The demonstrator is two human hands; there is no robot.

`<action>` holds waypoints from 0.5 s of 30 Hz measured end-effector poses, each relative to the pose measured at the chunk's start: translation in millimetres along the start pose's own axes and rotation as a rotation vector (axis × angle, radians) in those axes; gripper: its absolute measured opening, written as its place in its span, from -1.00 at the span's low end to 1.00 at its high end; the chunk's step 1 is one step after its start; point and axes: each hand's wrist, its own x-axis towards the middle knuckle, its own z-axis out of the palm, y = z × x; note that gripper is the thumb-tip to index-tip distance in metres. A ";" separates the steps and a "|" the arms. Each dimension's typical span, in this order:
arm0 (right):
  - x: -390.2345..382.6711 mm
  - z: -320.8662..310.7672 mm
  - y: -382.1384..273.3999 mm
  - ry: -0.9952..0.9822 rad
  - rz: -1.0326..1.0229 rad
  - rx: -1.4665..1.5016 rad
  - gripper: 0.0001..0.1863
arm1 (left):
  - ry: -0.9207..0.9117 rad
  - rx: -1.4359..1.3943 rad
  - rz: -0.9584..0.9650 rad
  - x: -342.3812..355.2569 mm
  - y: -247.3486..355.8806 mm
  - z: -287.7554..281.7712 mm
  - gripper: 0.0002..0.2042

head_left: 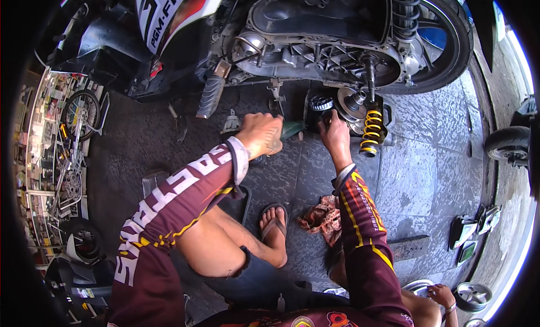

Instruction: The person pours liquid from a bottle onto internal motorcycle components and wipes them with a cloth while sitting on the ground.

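My left hand point(261, 134) is closed in a fist below the opened engine case point(320, 59) of a scooter; whatever it grips is hidden. Beside its knuckles lies a green, tapered object point(291, 129), too unclear to name. My right hand point(336, 138) curls its fingers down by a dark round part with a toothed silver rim point(322, 104); what they pinch cannot be made out. Just right of that hand are a metal pulley-like disc point(352, 103) and a shock absorber with a yellow spring point(371, 130). A bare shaft point(369, 76) sticks out of the case above them.
The scooter's rear wheel point(441, 40) stands at the upper right, its kick-start pedal point(211, 95) hanging at the left. A crumpled reddish rag point(323, 220) lies on the tiled floor point(405, 175). At the lower right are another person's hand point(442, 295) and a loose wheel rim point(471, 296).
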 end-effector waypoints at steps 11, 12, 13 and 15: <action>28.4 39.7 20.1 -0.074 -0.128 -0.133 -0.75 | 0.088 0.077 -0.007 41.0 20.1 0.9 -0.89; 33.3 42.8 21.1 -0.070 -0.113 -0.134 -0.75 | 0.079 0.086 -0.006 41.5 19.7 -0.2 -0.89; 37.6 43.5 23.7 -0.065 -0.108 -0.153 -0.76 | 0.069 0.079 -0.016 41.8 20.4 -0.4 -0.88; 38.4 42.0 34.6 -0.104 -0.135 -0.099 -0.76 | 0.049 0.062 -0.036 44.1 21.7 1.6 -0.87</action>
